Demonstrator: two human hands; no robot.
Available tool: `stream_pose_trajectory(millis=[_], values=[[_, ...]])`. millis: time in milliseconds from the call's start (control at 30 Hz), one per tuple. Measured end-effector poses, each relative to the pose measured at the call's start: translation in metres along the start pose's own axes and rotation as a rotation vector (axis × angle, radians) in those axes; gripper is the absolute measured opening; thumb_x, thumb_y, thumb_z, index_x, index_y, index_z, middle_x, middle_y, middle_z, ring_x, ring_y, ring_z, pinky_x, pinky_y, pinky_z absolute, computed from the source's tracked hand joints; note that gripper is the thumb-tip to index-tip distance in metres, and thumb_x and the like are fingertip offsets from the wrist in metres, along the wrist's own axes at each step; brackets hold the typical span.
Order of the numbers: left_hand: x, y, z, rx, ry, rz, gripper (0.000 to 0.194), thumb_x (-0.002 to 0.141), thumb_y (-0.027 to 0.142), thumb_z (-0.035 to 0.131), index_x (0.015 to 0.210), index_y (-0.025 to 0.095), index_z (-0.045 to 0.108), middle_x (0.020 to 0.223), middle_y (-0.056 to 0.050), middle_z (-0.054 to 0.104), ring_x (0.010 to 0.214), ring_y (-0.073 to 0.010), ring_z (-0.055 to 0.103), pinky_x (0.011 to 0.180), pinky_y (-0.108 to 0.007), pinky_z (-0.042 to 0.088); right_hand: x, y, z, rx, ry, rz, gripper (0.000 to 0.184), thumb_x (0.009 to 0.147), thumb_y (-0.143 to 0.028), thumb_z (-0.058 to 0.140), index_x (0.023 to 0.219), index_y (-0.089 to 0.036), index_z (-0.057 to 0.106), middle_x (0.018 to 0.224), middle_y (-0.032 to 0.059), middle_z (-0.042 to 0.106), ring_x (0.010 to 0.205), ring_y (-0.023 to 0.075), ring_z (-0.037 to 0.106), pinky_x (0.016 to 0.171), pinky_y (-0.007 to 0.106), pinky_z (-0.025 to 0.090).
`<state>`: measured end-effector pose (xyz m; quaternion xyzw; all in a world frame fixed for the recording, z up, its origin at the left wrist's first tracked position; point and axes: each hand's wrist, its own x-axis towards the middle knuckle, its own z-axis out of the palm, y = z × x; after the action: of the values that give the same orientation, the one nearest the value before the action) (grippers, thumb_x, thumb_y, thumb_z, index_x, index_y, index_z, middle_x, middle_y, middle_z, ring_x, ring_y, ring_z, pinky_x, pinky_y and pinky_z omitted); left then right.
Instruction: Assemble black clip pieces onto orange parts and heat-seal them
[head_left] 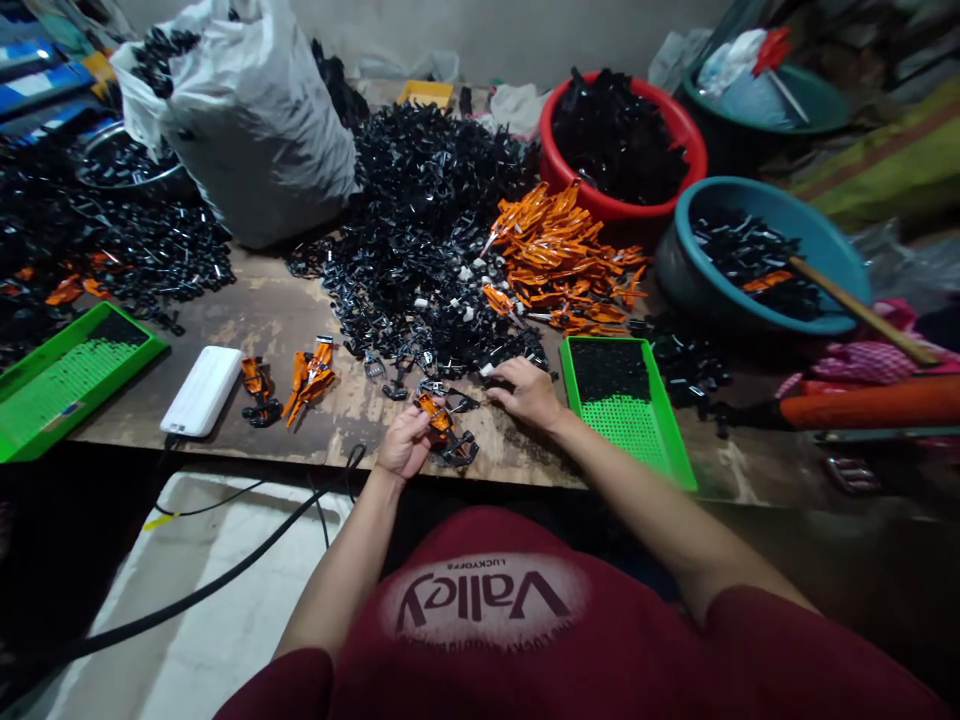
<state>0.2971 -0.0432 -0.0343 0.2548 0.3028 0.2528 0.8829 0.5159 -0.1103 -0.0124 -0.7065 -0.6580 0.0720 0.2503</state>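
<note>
My left hand sits at the front of the wooden workbench, its fingers pinching an orange-and-black plastic part. My right hand rests with fingers apart against the front edge of a big heap of small black plastic parts. Its fingertips touch the loose pieces there. Behind that hand lies a pile of flat orange pieces. Two more orange-and-black assemblies lie on the bare wood to the left, beside a white power bank.
Green perforated trays stand to the right and left. A red basin and a teal basin hold black parts. A white sack stands at the back. A black cable runs below the bench edge.
</note>
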Motion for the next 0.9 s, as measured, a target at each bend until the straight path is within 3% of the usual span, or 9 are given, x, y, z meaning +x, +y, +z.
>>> stream_pose_trajectory(millis=[133,233,333,433,533,633,733,800,900], values=[[-0.003,-0.005,-0.001,-0.007,0.017,0.012,0.044,0.057,0.028,0.078,0.094,0.010,0.063,0.082,-0.005,0.068,0.076,-0.0121,0.063,0.069,-0.022,0.050,0.010,0.017,-0.018,-0.073,0.015,-0.007,0.022,0.075,-0.006,0.054,0.090,-0.016,0.065,0.090,0.0057,0.064,0.088,0.0210,0.056,0.079,0.032,0.046],[-0.005,-0.006,0.002,0.000,0.006,0.009,0.047,0.058,0.030,0.077,0.097,0.010,0.061,0.082,-0.006,0.069,0.073,-0.0123,0.063,0.066,-0.022,0.051,0.024,0.019,-0.025,-0.231,-0.092,-0.031,0.030,0.073,-0.007,0.057,0.101,-0.016,0.064,0.102,0.0071,0.062,0.099,0.0229,0.053,0.080,0.032,0.045],[-0.008,-0.005,0.007,0.017,-0.012,0.008,0.047,0.059,0.032,0.077,0.098,0.010,0.060,0.080,-0.006,0.068,0.067,-0.0122,0.063,0.060,-0.022,0.052,0.038,0.007,-0.025,-0.354,-0.253,-0.035,0.025,0.076,-0.016,0.061,0.102,-0.015,0.064,0.103,0.0088,0.060,0.101,0.0243,0.051,0.072,0.029,0.043],[-0.012,-0.004,0.010,0.030,-0.023,-0.003,0.048,0.059,0.032,0.077,0.097,0.010,0.059,0.080,-0.006,0.068,0.065,-0.0131,0.063,0.056,-0.023,0.054,0.040,-0.005,-0.027,-0.410,-0.306,0.054,0.012,0.077,-0.017,0.059,0.088,-0.015,0.065,0.093,0.0081,0.062,0.093,0.0231,0.053,0.064,0.027,0.038],[-0.016,-0.004,0.010,0.052,-0.046,-0.047,0.049,0.059,0.033,0.077,0.098,0.011,0.058,0.082,-0.007,0.067,0.067,-0.0149,0.065,0.052,-0.023,0.055,0.016,-0.009,-0.032,-0.372,-0.202,0.086,0.009,0.079,-0.018,0.056,0.079,-0.016,0.065,0.084,0.0049,0.063,0.082,0.0194,0.054,0.060,0.026,0.034],[-0.019,-0.005,0.008,0.061,-0.070,-0.086,0.049,0.059,0.033,0.077,0.099,0.012,0.057,0.083,-0.006,0.067,0.069,-0.0159,0.066,0.049,-0.021,0.055,-0.027,-0.012,-0.032,-0.431,-0.106,0.057,0.017,0.081,-0.016,0.048,0.071,-0.015,0.062,0.075,0.0062,0.060,0.074,0.0184,0.052,0.055,0.027,0.028],[-0.020,-0.007,0.010,0.071,-0.077,-0.110,0.047,0.061,0.032,0.076,0.099,0.012,0.056,0.085,-0.006,0.066,0.071,-0.0160,0.067,0.052,-0.021,0.056,-0.064,-0.019,-0.028,-0.465,-0.171,0.039,0.016,0.080,-0.012,0.048,0.070,-0.015,0.061,0.073,0.0072,0.059,0.072,0.0182,0.051,0.054,0.028,0.024],[-0.020,-0.008,0.013,0.092,-0.079,-0.120,0.046,0.060,0.031,0.077,0.097,0.012,0.056,0.086,-0.006,0.067,0.072,-0.0162,0.067,0.054,-0.021,0.057,-0.072,-0.023,-0.029,-0.435,-0.216,0.068,0.006,0.079,-0.017,0.056,0.077,-0.015,0.061,0.081,0.0072,0.060,0.078,0.0190,0.052,0.055,0.027,0.027],[-0.024,-0.009,0.021,0.132,-0.088,-0.108,0.046,0.058,0.031,0.078,0.094,0.012,0.057,0.082,-0.005,0.067,0.071,-0.0158,0.067,0.056,-0.021,0.057,-0.066,-0.022,-0.033,-0.419,-0.294,0.193,0.024,0.075,-0.028,0.066,0.094,-0.016,0.059,0.094,0.0082,0.061,0.085,0.0217,0.055,0.057,0.025,0.031]])
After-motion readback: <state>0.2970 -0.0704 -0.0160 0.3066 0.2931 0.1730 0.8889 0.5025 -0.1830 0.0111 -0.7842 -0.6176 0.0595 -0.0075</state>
